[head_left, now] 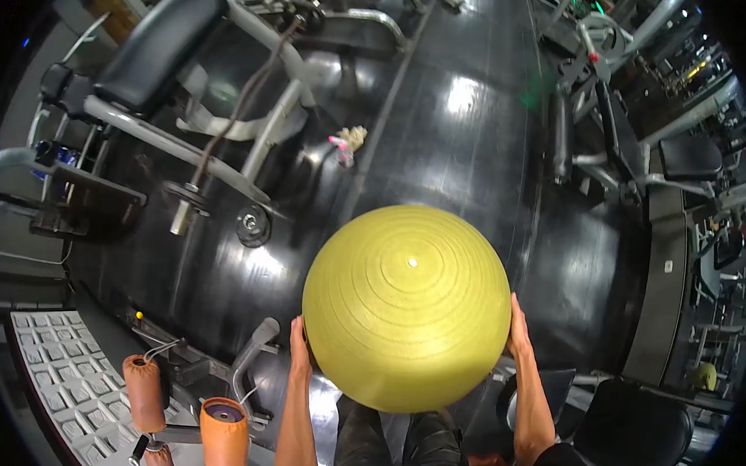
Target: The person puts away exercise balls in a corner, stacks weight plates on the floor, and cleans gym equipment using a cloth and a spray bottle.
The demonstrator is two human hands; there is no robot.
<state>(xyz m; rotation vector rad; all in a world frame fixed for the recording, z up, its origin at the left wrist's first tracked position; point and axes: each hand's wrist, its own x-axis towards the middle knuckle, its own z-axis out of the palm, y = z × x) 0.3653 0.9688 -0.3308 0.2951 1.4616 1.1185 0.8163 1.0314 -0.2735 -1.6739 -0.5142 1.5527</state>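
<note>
A large yellow-green exercise ball (pixel 406 307) with ring-shaped ridges and a small white plug is held up in front of my body, above my legs. My left hand (pixel 300 345) presses flat against the ball's left side. Against its right side rests my right hand (pixel 519 327), fingers pointing forward. The ball hides part of both hands. Both hands hold the ball between them.
A bench with a black pad (pixel 161 50) and a bar stands at the upper left, with a weight plate (pixel 253 226) on the dark floor. Orange padded rollers (pixel 225 435) are at the lower left. Gym machines (pixel 607 119) line the right; a black seat (pixel 632 426) is lower right.
</note>
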